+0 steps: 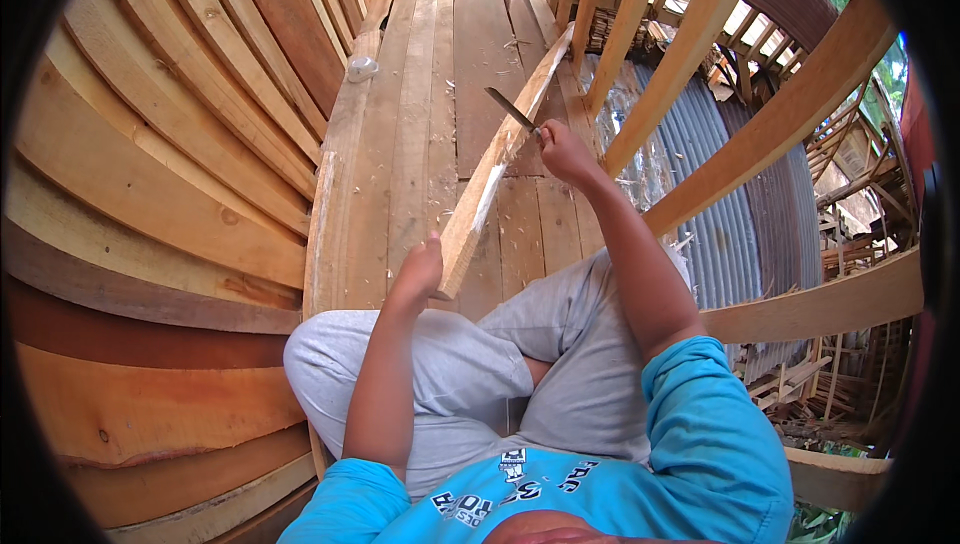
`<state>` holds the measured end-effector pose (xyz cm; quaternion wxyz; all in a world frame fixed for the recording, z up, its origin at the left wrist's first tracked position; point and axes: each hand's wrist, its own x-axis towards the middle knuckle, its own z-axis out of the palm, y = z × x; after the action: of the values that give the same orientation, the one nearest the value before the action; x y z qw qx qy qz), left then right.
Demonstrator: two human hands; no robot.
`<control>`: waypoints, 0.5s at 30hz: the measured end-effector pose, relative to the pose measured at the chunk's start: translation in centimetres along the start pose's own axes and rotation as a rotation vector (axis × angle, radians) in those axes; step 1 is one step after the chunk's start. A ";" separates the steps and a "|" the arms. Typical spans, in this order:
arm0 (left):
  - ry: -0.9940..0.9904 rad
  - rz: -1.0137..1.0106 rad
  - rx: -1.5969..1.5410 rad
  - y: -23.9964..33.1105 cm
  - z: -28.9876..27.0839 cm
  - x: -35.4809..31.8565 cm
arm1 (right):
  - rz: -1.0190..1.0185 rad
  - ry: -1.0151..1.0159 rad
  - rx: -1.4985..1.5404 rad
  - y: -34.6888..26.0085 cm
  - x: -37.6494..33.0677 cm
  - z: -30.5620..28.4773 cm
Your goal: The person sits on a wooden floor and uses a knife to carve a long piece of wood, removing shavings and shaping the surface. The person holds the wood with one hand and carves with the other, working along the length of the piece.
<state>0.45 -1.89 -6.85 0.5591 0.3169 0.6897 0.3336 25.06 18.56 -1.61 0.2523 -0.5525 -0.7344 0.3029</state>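
Note:
A long wooden strip [476, 206] slants away from my lap toward the far right, its near end above my crossed legs. My left hand [418, 270] is closed around the strip's near end. In my right hand [568, 152] is a knife [512, 109], gripped by its handle. Its dark blade points to the far left and lies across the strip, past the strip's middle. Whether the edge touches the wood I cannot tell. The strip's upper face shows pale, freshly cut patches.
I sit cross-legged on a plank floor [400, 144] scattered with shavings. Wooden boards [190, 174] stand along the left. A small whitish object [362, 68] lies on the floor by them. Upright slats [690, 54] line the right side, with corrugated metal sheets [720, 184] beyond.

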 end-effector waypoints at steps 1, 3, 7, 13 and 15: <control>0.003 -0.006 0.000 0.1 -0.1 -0.1 | 0.022 0.012 -0.048 0.4 0.1 0.4; -0.017 0.006 0.001 0.2 -0.2 -0.2 | 0.064 0.034 -0.146 1.1 0.2 1.2; -0.012 0.013 0.017 0.8 -0.4 -1.0 | 0.044 -0.105 -0.305 -0.9 -0.3 2.9; -0.008 0.006 -0.007 1.8 -0.4 -1.9 | 0.085 -0.110 -0.241 -2.0 -0.3 2.6; -0.047 -0.022 -0.027 2.6 -0.1 -2.3 | 0.105 -0.077 -0.258 -0.9 0.1 2.6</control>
<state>0.96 -2.23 -3.44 0.5831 0.3094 0.6753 0.3291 22.58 18.05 -2.75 0.1346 -0.6059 -0.7466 0.2396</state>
